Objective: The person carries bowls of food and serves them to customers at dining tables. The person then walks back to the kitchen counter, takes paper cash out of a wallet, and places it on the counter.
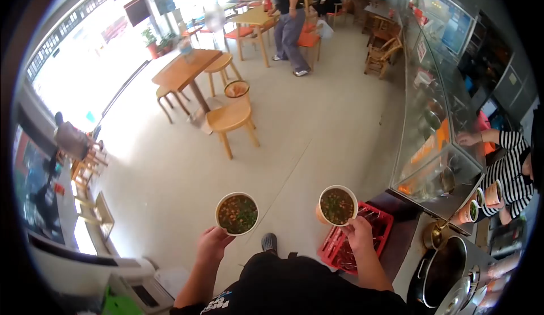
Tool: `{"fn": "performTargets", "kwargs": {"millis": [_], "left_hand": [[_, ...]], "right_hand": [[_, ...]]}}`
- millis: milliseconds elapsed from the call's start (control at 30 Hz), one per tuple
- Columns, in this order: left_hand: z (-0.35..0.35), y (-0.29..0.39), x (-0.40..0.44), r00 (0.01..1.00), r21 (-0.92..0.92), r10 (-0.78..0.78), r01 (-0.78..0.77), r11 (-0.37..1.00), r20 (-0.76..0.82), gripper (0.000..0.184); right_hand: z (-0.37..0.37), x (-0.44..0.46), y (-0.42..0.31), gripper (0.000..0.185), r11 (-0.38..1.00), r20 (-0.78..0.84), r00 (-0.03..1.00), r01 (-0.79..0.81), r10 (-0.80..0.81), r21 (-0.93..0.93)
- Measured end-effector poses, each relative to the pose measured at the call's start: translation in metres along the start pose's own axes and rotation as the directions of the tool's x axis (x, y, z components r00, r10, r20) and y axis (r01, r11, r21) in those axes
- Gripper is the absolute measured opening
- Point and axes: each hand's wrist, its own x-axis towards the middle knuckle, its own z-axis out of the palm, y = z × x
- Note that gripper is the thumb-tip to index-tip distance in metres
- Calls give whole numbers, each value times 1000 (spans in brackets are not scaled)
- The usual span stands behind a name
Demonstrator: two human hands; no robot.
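My left hand (213, 244) grips a round paper bowl (237, 213) by its near-left side. Brown soup with chopped greens and small bits fills it. A second, similar bowl (338, 205) is in my right hand (359, 234), held at its lower right edge. Both bowls are upright, apart from each other, out in front of my body above the floor. Below and beside the right bowl is a red plastic crate (384, 220) with items inside that are too blurred to name.
Ahead stand a wooden table (187, 68), stools (231, 116) and a bin (237, 89). Farther back a person (288, 23) stands by a yellow table (255, 15). Along the right runs a glass counter (422, 116), with a striped-sleeved person (507, 173), paper cups (467, 212) and a large pot (445, 272).
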Motion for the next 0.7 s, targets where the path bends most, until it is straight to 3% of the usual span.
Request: {"fn": "performTargets", "kwargs": {"millis": [100, 367, 500, 700], "left_hand": [[56, 34, 83, 994, 105, -105, 106, 989, -12, 16], [236, 73, 316, 977, 247, -158, 120, 961, 140, 19], [351, 75, 408, 972, 267, -199, 160, 950, 127, 22], [521, 72, 539, 930, 292, -273, 198, 936, 245, 23]], "right_hand": [[24, 47, -13, 6, 998, -65, 998, 22, -19, 54], [66, 224, -78, 5, 988, -140, 985, 113, -97, 107], [111, 311, -155, 6, 986, -247, 960, 153, -133, 63], [122, 475, -263, 6, 984, -235, 960, 172, -154, 55]]}}
